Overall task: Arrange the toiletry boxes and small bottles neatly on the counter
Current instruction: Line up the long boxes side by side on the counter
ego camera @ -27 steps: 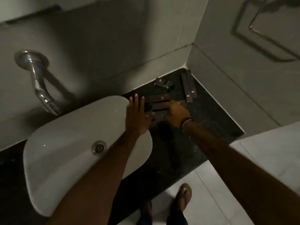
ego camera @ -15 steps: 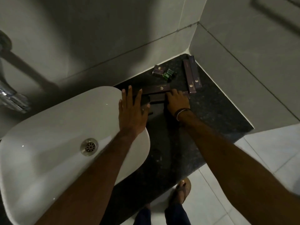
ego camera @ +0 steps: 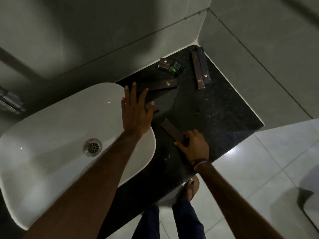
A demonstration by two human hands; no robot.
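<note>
On the dark speckled counter [ego camera: 215, 114], my right hand [ego camera: 194, 146] grips one end of a long dark brown box [ego camera: 170, 129] near the front edge. My left hand [ego camera: 135, 111] lies flat with fingers spread on the basin's right rim, over another dark box [ego camera: 151, 107] that is mostly hidden. A long brown box [ego camera: 162, 84] lies just past its fingertips. Two long boxes [ego camera: 201, 69] lie side by side in the far corner. A small dark box [ego camera: 165, 63] and two small green bottles [ego camera: 175, 67] sit by the back wall.
A white oval basin [ego camera: 51, 135] with a metal drain [ego camera: 92, 147] fills the left. A chrome tap [ego camera: 10, 100] shows at the far left edge. Grey tiled walls [ego camera: 259, 49] close in the counter behind and to the right. My legs and sandalled feet [ego camera: 190, 188] stand on pale floor tiles below.
My right hand has pulled back toward the counter's front edge, bringing a long brown box with it. My left hand stays on the basin rim. The camera has shifted, so the tap slid left.
</note>
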